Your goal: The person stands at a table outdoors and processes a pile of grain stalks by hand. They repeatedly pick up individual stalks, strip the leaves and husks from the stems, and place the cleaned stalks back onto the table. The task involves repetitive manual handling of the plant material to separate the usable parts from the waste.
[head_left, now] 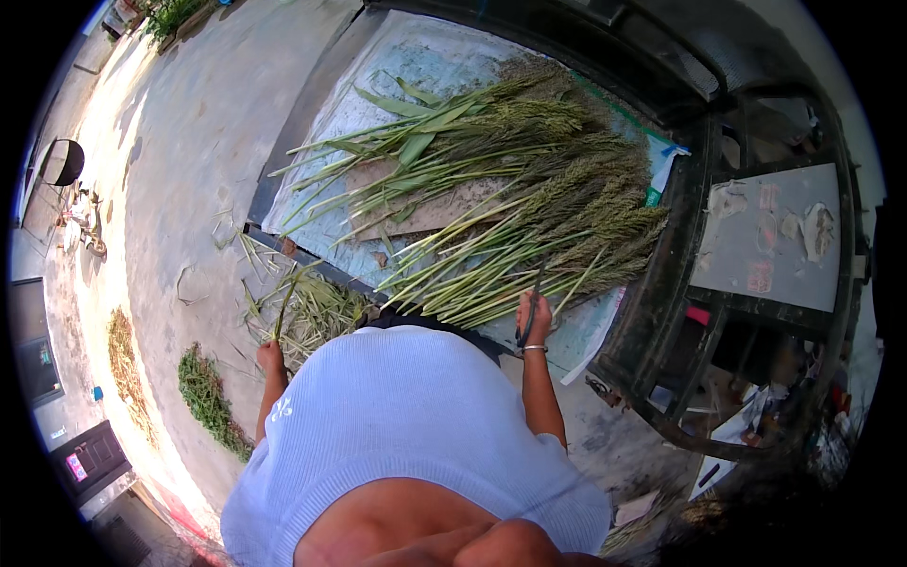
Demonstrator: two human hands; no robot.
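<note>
At the lower left, my left hand point(271, 355) is closed on a thin green stalk point(283, 307) that points up and away. The fingers of my right hand point(537, 319) are wrapped round dark scissors point(526, 331), their tips toward the grain heads. Cut stalks with feathery green seed heads point(586, 203) lie in a wide layer on a pale sheet point(316, 203) in a cart bed. Their bare green stems point(444, 283) point toward me and to the left, and the heads lie on the right. Some broad leaves point(416, 142) remain among them.
A dark metal frame point(694, 236) with a grey panel point(770, 236) borders the bed on the right. Stripped leaves point(321, 317) are heaped on the concrete below its left edge. A pile of green plants point(210, 402) and a strip of dry straw point(128, 373) lie farther left.
</note>
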